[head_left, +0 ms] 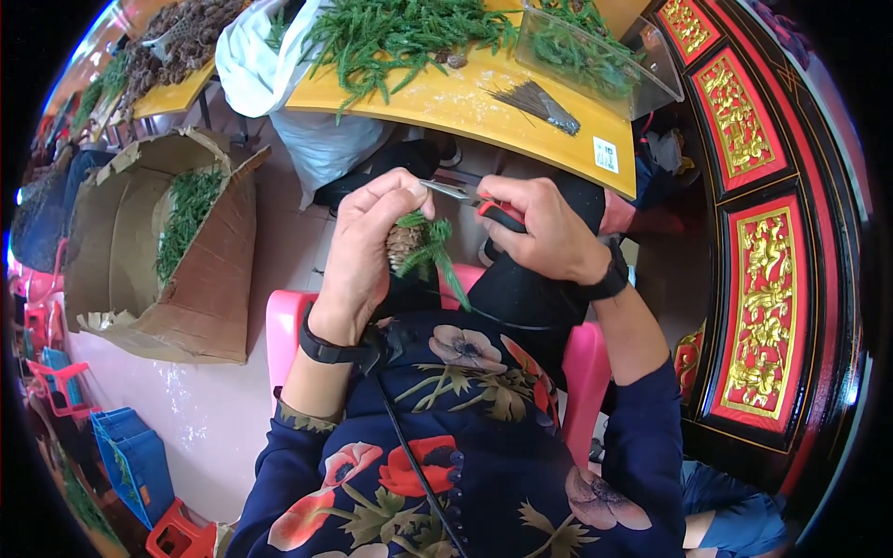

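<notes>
In my left hand point(361, 237), closed in a pinch, is a brown pine cone point(404, 249) with green artificial pine sprigs point(433, 247) fixed to it. The cone hangs below my thumb and fingertips, partly covered by them. My right hand point(544, 228) is wrapped round the red and black handles of a pair of pliers point(454, 192). The metal jaws point left and reach my left fingertips, just above the cone. Whether the jaws grip a wire there is too small to tell. Both hands are over my lap, short of the table edge.
Ahead stands a yellow table point(446, 102) with a heap of green sprigs point(391, 42), a bundle of thin dark wires point(537, 104) and a clear plastic bin point(609, 79). A white bag point(256, 60) hangs at its left. A cardboard box point(219, 279) sits left; carved panels point(763, 316) line the right.
</notes>
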{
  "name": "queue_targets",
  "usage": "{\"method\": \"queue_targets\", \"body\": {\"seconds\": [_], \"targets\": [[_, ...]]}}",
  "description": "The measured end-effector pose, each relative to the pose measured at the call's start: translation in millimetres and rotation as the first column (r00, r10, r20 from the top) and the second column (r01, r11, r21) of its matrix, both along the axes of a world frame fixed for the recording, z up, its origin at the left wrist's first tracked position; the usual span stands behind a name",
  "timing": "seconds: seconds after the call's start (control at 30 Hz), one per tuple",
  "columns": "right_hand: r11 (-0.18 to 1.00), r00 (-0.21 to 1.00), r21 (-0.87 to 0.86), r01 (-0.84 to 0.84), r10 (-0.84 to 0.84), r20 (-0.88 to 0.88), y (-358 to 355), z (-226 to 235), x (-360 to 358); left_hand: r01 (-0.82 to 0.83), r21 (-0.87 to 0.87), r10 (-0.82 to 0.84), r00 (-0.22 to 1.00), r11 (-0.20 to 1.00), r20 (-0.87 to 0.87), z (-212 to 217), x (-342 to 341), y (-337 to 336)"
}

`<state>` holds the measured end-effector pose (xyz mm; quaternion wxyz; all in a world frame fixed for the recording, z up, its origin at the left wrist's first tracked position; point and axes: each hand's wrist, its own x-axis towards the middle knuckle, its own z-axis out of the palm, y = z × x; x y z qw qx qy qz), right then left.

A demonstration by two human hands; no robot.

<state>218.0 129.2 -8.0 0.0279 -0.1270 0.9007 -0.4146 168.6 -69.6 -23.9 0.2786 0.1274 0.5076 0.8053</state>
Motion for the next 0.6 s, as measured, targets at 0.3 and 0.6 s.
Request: {"method": "queue_targets", "body": {"seconds": [0.3,0.6], "targets": [[0.995,1.0,-0.098,-0.009,0.007,-0.026,1,-4,0,0.139,0.375,-0.215,0.962,0.917,0.169,-11,-7,-1],[0.997,0.962,0.014,-0.08,0.081,-0.259,1,2,-5,0.204,0.566,-0.428,0.854,0.799,0.296,-14,-3,1]]}}
